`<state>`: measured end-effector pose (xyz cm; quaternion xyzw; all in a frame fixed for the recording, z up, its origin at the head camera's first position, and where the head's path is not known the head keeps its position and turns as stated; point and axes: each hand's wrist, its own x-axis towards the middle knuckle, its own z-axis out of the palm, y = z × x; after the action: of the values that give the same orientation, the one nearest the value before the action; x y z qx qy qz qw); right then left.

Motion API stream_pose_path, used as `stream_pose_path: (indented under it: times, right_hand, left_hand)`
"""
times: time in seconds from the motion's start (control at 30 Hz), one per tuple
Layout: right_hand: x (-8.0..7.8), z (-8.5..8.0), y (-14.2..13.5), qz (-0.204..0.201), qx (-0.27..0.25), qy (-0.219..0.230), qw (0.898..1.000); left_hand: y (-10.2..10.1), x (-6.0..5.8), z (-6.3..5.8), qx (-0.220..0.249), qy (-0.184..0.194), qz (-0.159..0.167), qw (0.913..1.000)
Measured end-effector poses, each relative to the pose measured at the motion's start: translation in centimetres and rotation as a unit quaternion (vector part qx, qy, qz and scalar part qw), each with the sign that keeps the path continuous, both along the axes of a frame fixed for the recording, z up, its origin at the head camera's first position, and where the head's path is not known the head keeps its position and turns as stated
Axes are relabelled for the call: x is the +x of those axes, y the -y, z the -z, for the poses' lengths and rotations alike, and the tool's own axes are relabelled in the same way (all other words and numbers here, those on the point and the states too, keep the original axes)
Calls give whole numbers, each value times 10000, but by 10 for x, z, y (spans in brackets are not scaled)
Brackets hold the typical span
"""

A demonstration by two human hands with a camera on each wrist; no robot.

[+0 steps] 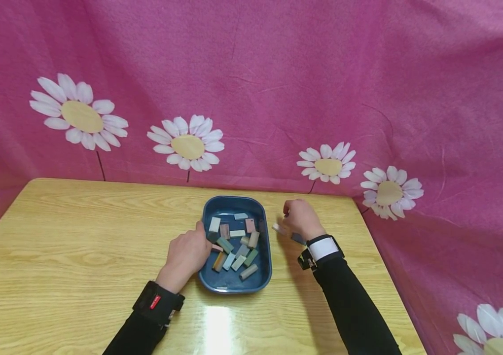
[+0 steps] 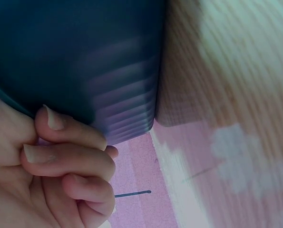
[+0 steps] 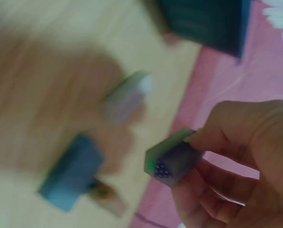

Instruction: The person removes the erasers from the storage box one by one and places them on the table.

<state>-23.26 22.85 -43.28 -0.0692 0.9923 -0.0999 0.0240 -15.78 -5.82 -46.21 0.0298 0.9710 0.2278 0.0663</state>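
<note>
"What fills most of the scene?"

"A pink cloth with white daisies on the far side, then the wood-grain desk in front of it."

"Any container?"

"One blue tray, near the middle of the desk. Small blocks lie loosely in it: white, pink, green, grey, pale blue, and an orange-brown one towards the near left."

"And the hands?"

"The left hand grips the tray's left rim, fingers curled against the outer wall. The right hand, to the right of the tray, pinches a small block between thumb and fingers, off the desk."

"What lies below it?"

"A blue block, a pale block and a little brown piece, on the desk right of the tray."

"Any writing?"

"A red tag on the left wrist strap, its lettering too small to read. The pinched block shows a white-dotted dark patch and a green fleck."
</note>
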Motion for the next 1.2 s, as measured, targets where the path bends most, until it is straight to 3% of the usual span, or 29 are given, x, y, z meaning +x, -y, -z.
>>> stream_pose_path:
  times: [0.37,0.5,0.63,0.97,1.07,1.2]
  right_hand:
    - [0,25,-15,134,248,92,9996]
    - [-1,26,-13,109,268,35,9996]
    - [3,14,-1,8,184,-39,9998]
    - [24,-36,63,-1126,-140,-1,9935]
    - [31,-39,81,-1700,92,222,9852]
    - [42,-36,101,-2528,375,416,9659]
  left_hand:
    - [2,2,2,-92,-68,68,9999]
    - [2,3,3,-84,-61,55,9999]
    - [3,4,3,-82,-29,29,10000]
    - [2,1,2,-118,-51,33,9999]
    - [1,0,2,-122,-131,102,9998]
    - [2,-1,2,-141,-181,102,9997]
